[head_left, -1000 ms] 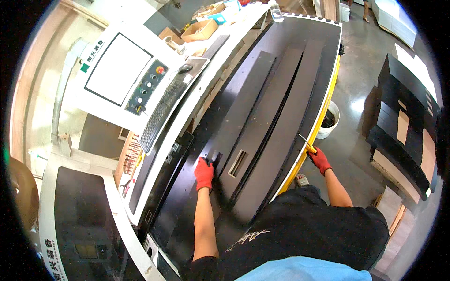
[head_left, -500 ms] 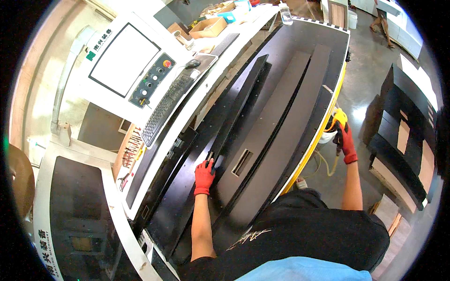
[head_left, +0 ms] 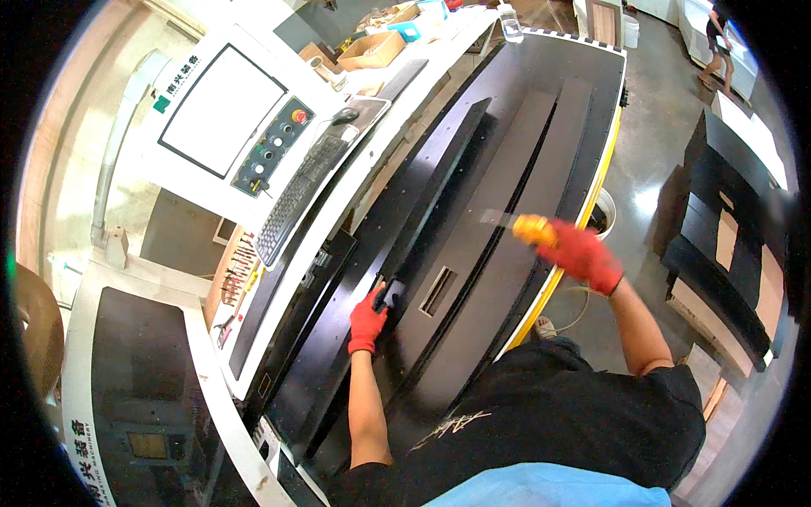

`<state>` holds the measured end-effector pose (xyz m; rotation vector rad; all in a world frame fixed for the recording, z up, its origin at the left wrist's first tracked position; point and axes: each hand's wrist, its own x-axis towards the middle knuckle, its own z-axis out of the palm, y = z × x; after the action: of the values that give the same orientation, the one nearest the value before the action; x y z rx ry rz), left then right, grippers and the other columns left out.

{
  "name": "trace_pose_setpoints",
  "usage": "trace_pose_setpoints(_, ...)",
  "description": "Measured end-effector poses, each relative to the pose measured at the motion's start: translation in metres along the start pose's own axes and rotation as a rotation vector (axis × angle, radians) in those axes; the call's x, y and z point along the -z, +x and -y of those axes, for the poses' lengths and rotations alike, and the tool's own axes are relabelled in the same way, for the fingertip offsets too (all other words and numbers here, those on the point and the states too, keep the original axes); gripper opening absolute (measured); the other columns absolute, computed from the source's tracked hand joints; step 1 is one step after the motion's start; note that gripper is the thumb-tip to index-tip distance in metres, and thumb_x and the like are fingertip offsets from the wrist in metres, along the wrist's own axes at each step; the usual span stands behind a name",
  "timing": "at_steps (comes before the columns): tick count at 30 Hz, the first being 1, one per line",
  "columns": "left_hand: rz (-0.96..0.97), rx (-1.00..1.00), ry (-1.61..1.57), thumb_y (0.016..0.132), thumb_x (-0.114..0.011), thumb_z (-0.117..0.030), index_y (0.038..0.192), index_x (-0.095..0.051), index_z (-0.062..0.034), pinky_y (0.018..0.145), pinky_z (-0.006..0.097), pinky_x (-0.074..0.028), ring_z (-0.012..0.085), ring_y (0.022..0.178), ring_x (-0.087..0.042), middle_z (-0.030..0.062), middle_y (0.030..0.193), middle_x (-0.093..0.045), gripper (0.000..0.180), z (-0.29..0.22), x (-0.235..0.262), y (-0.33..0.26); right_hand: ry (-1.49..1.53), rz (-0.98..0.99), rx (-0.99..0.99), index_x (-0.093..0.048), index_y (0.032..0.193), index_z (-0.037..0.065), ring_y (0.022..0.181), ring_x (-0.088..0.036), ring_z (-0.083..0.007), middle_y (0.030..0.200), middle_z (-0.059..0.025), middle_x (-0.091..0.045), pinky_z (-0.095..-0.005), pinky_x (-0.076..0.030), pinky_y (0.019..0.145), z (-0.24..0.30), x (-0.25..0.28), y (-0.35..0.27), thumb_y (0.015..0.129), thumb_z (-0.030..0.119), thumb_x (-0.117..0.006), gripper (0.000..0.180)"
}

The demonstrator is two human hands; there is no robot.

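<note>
My right hand (head_left: 590, 260), in a red glove, is closed round a yellow air blow gun (head_left: 536, 230). Motion blurs the gun; its thin pale tip points left above the dark boards. At the left, my left hand (head_left: 368, 321), in a red glove with dark fingertips, has its fingers closed on the edge of a long narrow dark board (head_left: 431, 194) that stands raised on the black machine bed (head_left: 541, 63). Beside it lies a wider brown-grey board (head_left: 481, 228) with a rectangular slot; another long board (head_left: 541, 190) lies to the right.
A control console with a screen (head_left: 224, 110), keyboard (head_left: 300, 190) and mouse (head_left: 345, 116) stands at the left. Hand tools (head_left: 232, 283) lie beside it. A white bucket (head_left: 605, 211) and hose (head_left: 579, 308) are past the yellow edge. Stacked panels (head_left: 726, 237) stand right; a person (head_left: 718, 51) walks far off.
My right hand has swung left and inward with the blow gun, from beyond the yellow edge to over the boards. My left hand stays at the narrow board. The distant person has come further into view.
</note>
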<state>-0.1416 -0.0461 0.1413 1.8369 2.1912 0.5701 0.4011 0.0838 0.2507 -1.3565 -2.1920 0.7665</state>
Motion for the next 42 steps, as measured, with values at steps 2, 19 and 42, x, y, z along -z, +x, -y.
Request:
trace_pose_setpoints(2, 0.007, 0.19, 0.101, 0.088, -0.079, -0.016, 0.141, -0.07, -0.0263, 0.096, 0.047, -0.057, 0.0392, 0.114, -0.072, 0.0178, 0.122, -0.076, 0.055, -0.009, 0.016, 0.021, -0.133, -0.34, -0.144, -0.065, 0.139, 0.008, 0.089, -0.074, -0.0351, 0.107, -0.0181, -0.076, -0.0446, -0.06, 0.078, -0.055, 0.03, 0.01, 0.1, 0.05, -0.069, 0.057)
trace_pose_setpoints(19, 0.083, 0.322, -0.652, 0.101, -0.076, -0.032, 0.105, -0.078, -0.0023, 0.057, 0.028, -0.049, 0.0089, 0.064, -0.062, 0.0025, 0.08, -0.073, 0.03, -0.054, 0.056, 0.023, 0.803, -0.33, -0.47, -0.071, 0.132, 0.007, 0.065, -0.051, -0.0031, 0.098, 0.0009, -0.073, -0.0233, -0.041, 0.055, -0.117, 0.058, -0.084, 0.109, 0.041, -0.064, 0.041)
trace_pose_setpoints(42, 0.196, 0.062, 0.289, 0.082, -0.078, -0.029, 0.12, -0.071, -0.0133, 0.098, 0.046, -0.054, 0.0324, 0.12, -0.068, 0.0112, 0.12, -0.074, 0.042, -0.088, -0.063, 0.02, 0.714, -0.031, -0.578, -0.068, 0.13, 0.007, 0.071, -0.064, -0.0107, 0.094, 0.001, -0.066, -0.0278, -0.051, 0.063, -0.157, 0.002, -0.079, 0.106, 0.027, -0.07, 0.032)
